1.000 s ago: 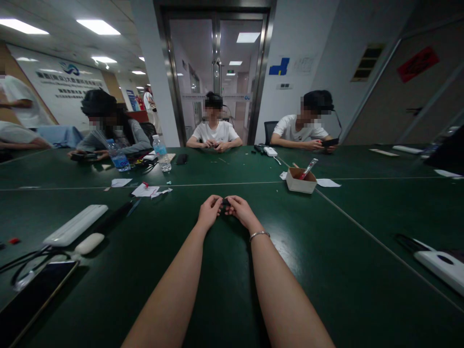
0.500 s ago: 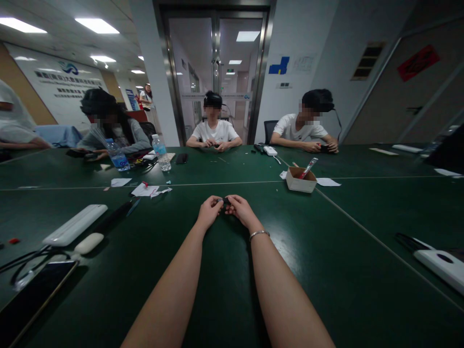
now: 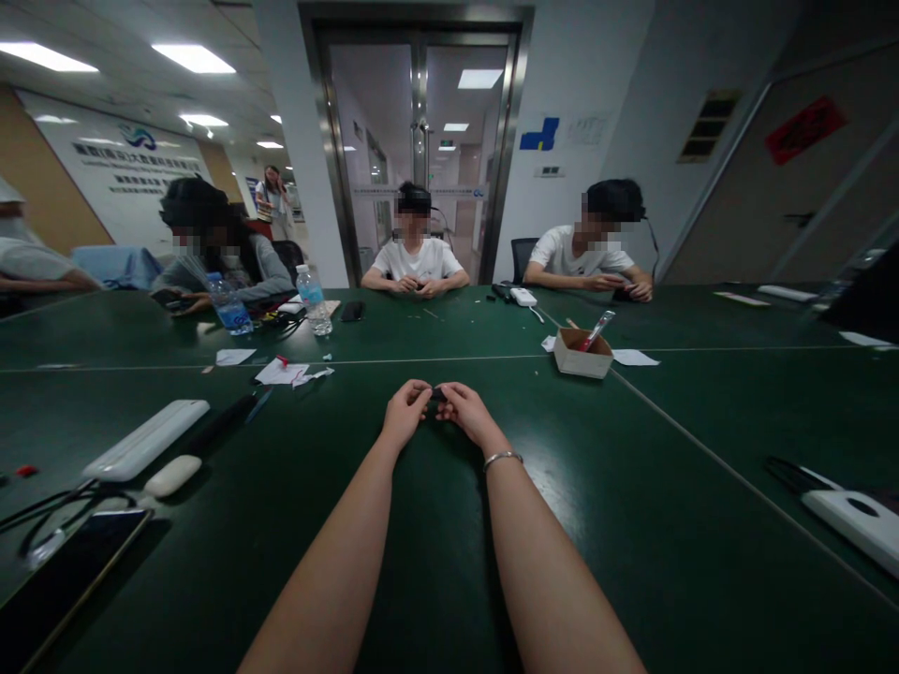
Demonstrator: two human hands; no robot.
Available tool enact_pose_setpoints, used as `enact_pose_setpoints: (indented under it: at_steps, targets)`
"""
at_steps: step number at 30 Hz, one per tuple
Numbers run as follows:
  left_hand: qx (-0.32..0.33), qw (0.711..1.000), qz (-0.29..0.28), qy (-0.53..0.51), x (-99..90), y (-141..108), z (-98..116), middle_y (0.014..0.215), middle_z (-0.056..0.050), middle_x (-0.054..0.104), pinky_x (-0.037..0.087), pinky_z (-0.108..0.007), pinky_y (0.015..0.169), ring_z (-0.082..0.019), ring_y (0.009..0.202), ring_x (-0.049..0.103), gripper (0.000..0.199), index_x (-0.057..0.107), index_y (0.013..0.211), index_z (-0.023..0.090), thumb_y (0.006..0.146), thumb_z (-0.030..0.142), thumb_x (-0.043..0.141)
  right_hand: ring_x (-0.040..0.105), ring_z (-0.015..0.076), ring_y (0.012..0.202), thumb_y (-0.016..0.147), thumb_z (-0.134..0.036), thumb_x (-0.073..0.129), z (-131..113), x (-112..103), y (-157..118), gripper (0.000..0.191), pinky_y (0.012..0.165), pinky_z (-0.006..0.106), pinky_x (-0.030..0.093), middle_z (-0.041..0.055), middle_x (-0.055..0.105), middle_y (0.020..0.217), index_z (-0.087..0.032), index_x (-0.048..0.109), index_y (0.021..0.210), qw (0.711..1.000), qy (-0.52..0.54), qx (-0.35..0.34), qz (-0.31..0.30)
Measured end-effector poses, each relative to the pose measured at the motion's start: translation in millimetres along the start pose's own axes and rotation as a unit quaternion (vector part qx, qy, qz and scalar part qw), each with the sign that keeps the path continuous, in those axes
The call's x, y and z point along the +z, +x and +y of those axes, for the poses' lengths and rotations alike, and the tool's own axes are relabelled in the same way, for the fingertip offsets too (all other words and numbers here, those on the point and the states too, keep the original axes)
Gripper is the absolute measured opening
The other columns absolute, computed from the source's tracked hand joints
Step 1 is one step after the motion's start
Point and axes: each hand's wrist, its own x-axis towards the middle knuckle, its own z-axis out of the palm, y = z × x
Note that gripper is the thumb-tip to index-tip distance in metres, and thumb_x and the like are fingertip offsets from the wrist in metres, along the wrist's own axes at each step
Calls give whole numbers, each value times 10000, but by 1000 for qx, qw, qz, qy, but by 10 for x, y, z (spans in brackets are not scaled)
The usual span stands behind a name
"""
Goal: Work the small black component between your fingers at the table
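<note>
Both arms reach forward over the dark green table (image 3: 435, 524). Between my fingertips is a small black object (image 3: 437, 393), too small and too covered to tell its kind. My left hand (image 3: 407, 412) pinches its left end, fingers closed. From the other side my right hand (image 3: 464, 412) grips it between thumb and fingers, with a silver bangle (image 3: 504, 458) on that wrist. The hands are close together, a little above or resting on the table; I cannot tell which.
Left lie a white power bank (image 3: 147, 440), a white oval case (image 3: 173, 476), cables and a phone (image 3: 77, 571). Paper scraps (image 3: 282, 373) and water bottles (image 3: 314, 301) sit farther off. A small box (image 3: 582, 354) stands right of centre. Several people sit opposite.
My hands stay in nearly the same place, still on the black object. The whole view has shifted very slightly. The person opposite on the right has shifted their hands.
</note>
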Motion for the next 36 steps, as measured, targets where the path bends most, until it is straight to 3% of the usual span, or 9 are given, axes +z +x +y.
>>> enact_pose_setpoints:
  at_steps: [18, 36]
  targets:
    - [18, 1000, -9, 0, -1, -28, -28, 959, -80, 643, 493, -247, 622, -170, 839, 610, 294, 613, 1005, 170, 777, 355, 596, 501, 79, 424, 661, -462, 716, 23, -16, 14, 377, 528, 257, 500, -39, 563, 511, -163, 612, 866, 1000, 14, -10, 2]
    - [23, 1000, -10, -10, 11, 25, -100, 905, -74, 659, 468, -225, 558, -165, 782, 606, 293, 628, 950, 166, 769, 393, 591, 502, 82, 434, 678, -474, 701, 65, -41, 42, 396, 518, 263, 459, -39, 564, 530, -153, 612, 891, 1000, -5, -12, 3]
